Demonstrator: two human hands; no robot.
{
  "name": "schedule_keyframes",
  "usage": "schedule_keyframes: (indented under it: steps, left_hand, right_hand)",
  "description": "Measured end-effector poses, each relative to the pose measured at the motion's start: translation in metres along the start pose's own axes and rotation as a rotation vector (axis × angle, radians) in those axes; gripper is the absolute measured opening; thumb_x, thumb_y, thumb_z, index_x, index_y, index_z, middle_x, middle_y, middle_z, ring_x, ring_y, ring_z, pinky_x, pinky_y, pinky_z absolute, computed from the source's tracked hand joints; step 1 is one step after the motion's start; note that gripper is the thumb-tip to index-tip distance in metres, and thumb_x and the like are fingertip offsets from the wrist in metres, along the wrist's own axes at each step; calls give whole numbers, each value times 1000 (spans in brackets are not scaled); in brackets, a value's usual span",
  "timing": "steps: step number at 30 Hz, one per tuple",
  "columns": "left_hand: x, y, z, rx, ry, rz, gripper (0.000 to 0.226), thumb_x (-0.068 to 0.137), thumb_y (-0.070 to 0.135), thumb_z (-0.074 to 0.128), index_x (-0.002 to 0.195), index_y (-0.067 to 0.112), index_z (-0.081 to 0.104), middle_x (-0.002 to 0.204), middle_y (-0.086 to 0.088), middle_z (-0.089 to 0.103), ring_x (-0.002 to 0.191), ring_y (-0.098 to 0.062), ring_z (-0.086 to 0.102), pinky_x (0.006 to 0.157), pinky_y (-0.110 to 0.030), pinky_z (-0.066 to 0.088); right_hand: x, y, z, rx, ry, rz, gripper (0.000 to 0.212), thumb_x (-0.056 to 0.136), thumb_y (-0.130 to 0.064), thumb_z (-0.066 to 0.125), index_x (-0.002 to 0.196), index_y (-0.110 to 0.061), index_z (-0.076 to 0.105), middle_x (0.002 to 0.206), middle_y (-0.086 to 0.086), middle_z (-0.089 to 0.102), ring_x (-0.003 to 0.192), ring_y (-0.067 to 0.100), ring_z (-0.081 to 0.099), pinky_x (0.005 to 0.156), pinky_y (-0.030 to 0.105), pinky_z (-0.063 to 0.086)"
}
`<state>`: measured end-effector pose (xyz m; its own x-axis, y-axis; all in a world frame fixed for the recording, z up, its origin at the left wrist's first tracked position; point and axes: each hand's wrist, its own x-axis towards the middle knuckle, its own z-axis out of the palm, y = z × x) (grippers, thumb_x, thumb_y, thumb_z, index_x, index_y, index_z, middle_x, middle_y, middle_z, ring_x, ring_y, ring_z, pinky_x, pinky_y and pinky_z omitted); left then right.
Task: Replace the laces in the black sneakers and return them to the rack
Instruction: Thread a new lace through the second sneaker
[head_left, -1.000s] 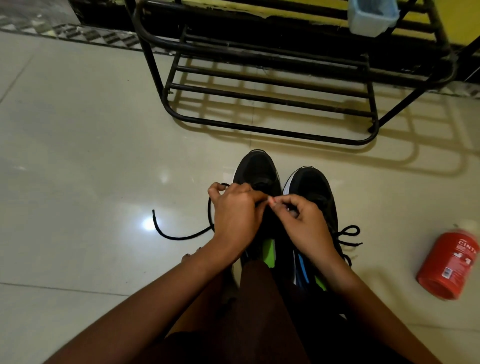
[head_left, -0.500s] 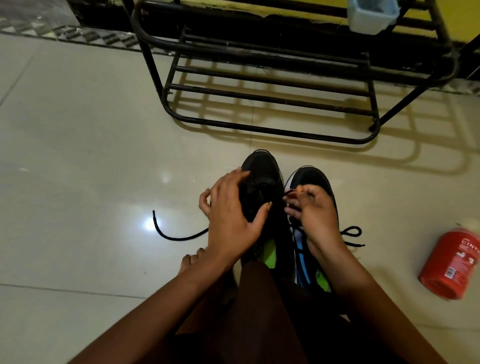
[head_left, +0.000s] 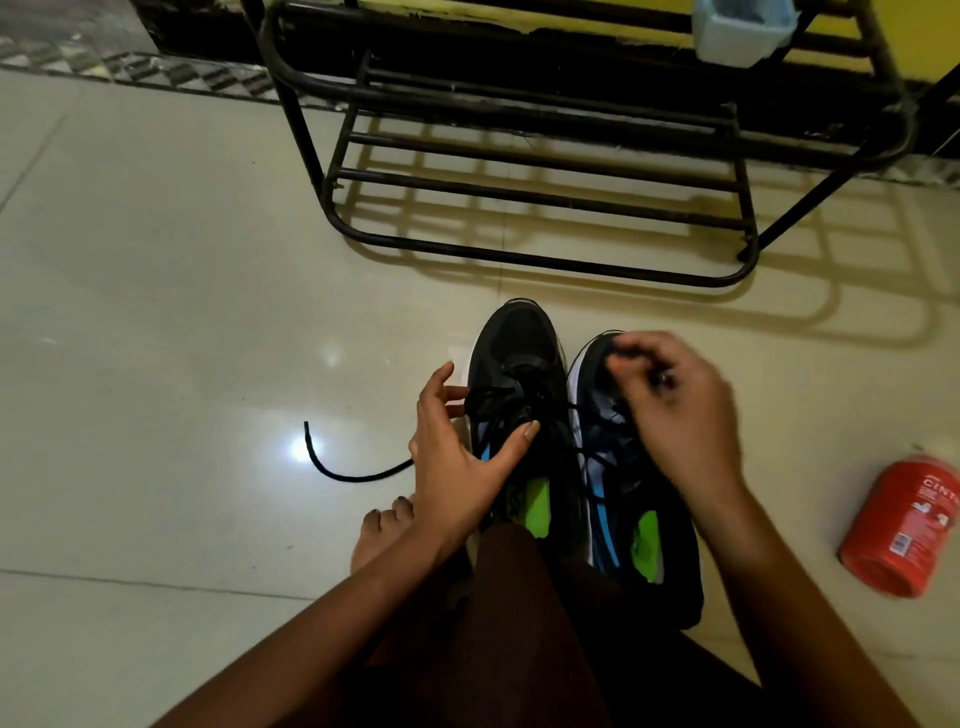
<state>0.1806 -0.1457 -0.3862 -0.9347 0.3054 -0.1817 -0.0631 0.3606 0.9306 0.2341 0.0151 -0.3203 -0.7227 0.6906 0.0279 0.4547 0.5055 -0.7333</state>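
The person sits on the tiled floor with the two black sneakers side by side at the centre of the frame. Both toes point up the frame at the black metal rack, so each shoe's long axis runs straight from the lap toward the bottom rail. The left hand is relaxed against the left sneaker, with its thumb laid on the laced throat and its fingers spread loose along the outer side. The right hand hovers curled over the toe of the right sneaker. It is smeared by motion, but it seems to pinch a strand of the lace that crosses from the left shoe. The other end of that lace trails on the floor at centre left, just beyond the left wrist and near a bare foot. The left hand is plainly the nearer one to fetch it. I'd say the lacing is partway done and the rack trip has not begun. A red bottle lies on its side at the right edge.
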Motion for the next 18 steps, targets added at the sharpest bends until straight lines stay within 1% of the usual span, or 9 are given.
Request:
schedule_keyframes:
  steps: [2,4,6,8,10,12,15,16,18]
  left_hand:
    - [2,1,0,19,-1,10,86,59,66,67,129,47,22,112,9,50,107,-13,53,91,-49,46]
    - [2,2,0,38,-2,14,85,59,65,67,128,48,22,106,9,52,105,-16,54,90,-49,46]
    - [2,1,0,28,3,-2,83,58,66,67,126,51,23,101,12,52,105,-21,54,90,-50,47]
    - [1,0,0,25,13,-11,77,57,66,66,120,55,23,97,16,51,105,-20,53,91,-50,45]
    - [1,2,0,46,25,5,70,58,64,64,115,54,25,94,18,51,103,-12,51,93,-50,41]
    - [1,3,0,82,21,32,59,61,64,60,110,47,32,91,19,52,99,-2,47,94,-47,38]
    - [6,6,0,127,14,28,24,73,58,56,88,40,52,82,15,56,94,1,44,92,-40,33]
    - [8,7,0,140,12,25,15,78,53,58,81,39,55,79,13,58,93,-3,47,90,-36,30]
    - [12,8,-2,196,-1,42,11,84,43,62,76,36,57,78,11,59,93,-9,51,82,-28,21]
  right_hand:
    - [-10,0,22,-172,-298,0,20,89,-24,60,108,-26,66,100,-5,68,76,3,58,70,21,43]
    - [-17,-1,32,-236,-341,-1,17,90,-22,58,105,-22,67,99,-3,69,83,10,63,71,22,45]
    - [-19,-2,29,-249,-232,1,13,92,-23,55,96,-22,67,90,-4,68,81,14,63,70,28,48]
    - [-15,0,21,-197,11,60,13,95,-22,50,96,-19,63,90,-1,66,77,16,59,66,29,44]
    - [-9,3,8,-59,278,154,12,95,-17,49,97,-16,61,96,2,64,81,18,57,67,25,36]
    - [-6,10,-2,6,383,196,14,92,-12,51,101,-16,61,103,3,62,88,21,57,69,21,33]
    - [-10,11,-3,-146,301,66,24,89,-13,56,113,-17,59,111,1,59,96,22,49,71,19,29]
    - [-13,9,2,-171,218,-5,27,89,-14,58,116,-17,59,113,0,59,99,19,47,74,20,31]
    - [-17,3,17,-238,-20,-121,33,88,-14,59,121,-19,60,118,-1,60,104,14,43,83,18,31]
